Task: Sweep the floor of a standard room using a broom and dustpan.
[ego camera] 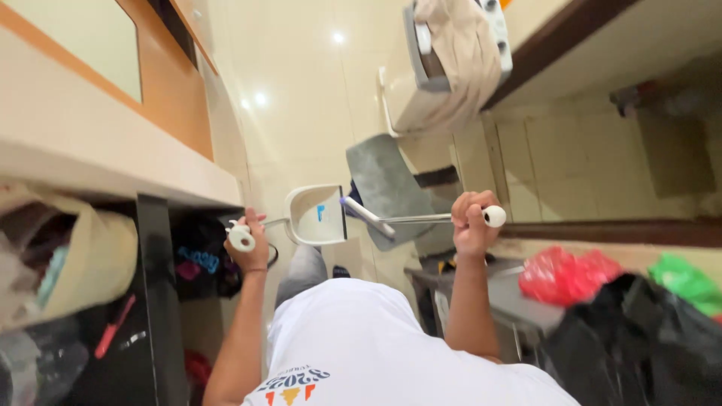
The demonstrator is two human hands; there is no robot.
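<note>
I see a white dustpan held out in front of me, above a glossy cream tiled floor. Its open scoop faces up at me, and a small blue mark shows inside it. A thin metal handle runs from the dustpan toward my left hand, whose grip is clenched around the white capped end of that handle.

Just to the right of the dustpan is the head of a broom, a white bar with a purple tip that nearly touches the dustpan's edge. The broom's thin metal shaft runs right to my right hand, whose grip is clenched around the shaft just short of its white end cap.

Beyond the dustpan, on the floor, lies a grey mat. Further off past the mat stands a white appliance with beige cloth draped over it.

Left of the dustpan is a cream counter with a dark open space beneath, where a beige bag and a red-handled tool sit.

Right of the dustpan, past my right arm, are a red plastic bag, a green bag and a black bag, all close together.

Below the dustpan, nearest me, is my white shirt.
</note>
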